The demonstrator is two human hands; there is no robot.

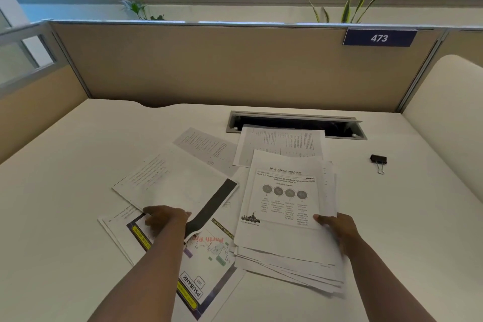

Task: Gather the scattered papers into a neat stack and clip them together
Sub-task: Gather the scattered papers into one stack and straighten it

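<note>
We see a smooth white surface (65, 191) strewn with thin white printed paper sheets. Our right hand (337, 227) holds the right edge of a loose, uneven stack of white paper sheets (285, 243); its thumb lies on the top page and the other fingers go under the pile, so we cannot see them. The top page carries an academy heading and four grey circles, and the lower sheets fan out raggedly toward us.

Our left hand (164, 217) rests on a white sheet with a broad black band (188, 188), its fingers curled over that sheet's near edge as if pinching it, though the fingertips are hard to make out. Beneath that hand and forearm lies a glossy colourful printed cover with yellow labels and the word PSUBANK (206, 269), partly hidden by the arm. Beyond the left fingers sits a tilted page of fine text (206, 149), too small to read; beyond the right fingers another text sheet (282, 144) reaches the edge of a grey metal cable slot (295, 123) with a dark inside.

Well beyond and to the right of the right fingers, apart from every sheet, lies a small black binder clip with silver wire handles (379, 162). A beige fabric partition (209, 65) stands behind, bearing a blue plate marked 473 (379, 38).
</note>
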